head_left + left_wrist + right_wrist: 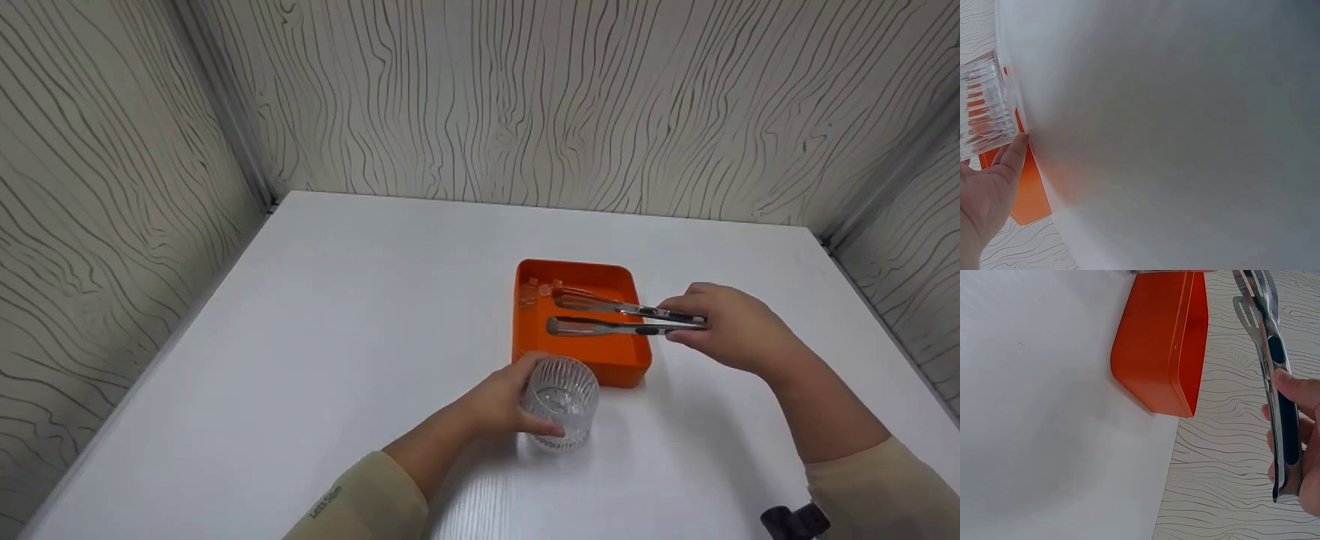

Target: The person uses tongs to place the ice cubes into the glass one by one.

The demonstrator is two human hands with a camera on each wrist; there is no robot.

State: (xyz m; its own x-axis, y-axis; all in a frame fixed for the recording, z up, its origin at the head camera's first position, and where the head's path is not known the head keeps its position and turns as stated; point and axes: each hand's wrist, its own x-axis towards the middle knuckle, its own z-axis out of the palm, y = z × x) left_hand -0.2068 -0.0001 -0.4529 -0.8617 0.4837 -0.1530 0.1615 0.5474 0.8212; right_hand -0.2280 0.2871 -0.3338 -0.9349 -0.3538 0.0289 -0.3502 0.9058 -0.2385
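Observation:
My left hand holds a ribbed clear glass, its thumb and fingers around the side. Inside the glass, something clear lies near the bottom. In the left wrist view the fingers support the ribbed glass at the frame's edge. My right hand grips metal tongs with dark handle inlays; their two slotted arms are spread over an orange tray. Several small clear cubes lie in the tray's far left corner, close to the tong tips. The right wrist view shows the thumb pressing the tongs.
The tray stands on a white table, just beyond the glass. A wood-grain patterned wall rises behind the table, with similar panels at left and right. A dark strap piece shows by the right sleeve.

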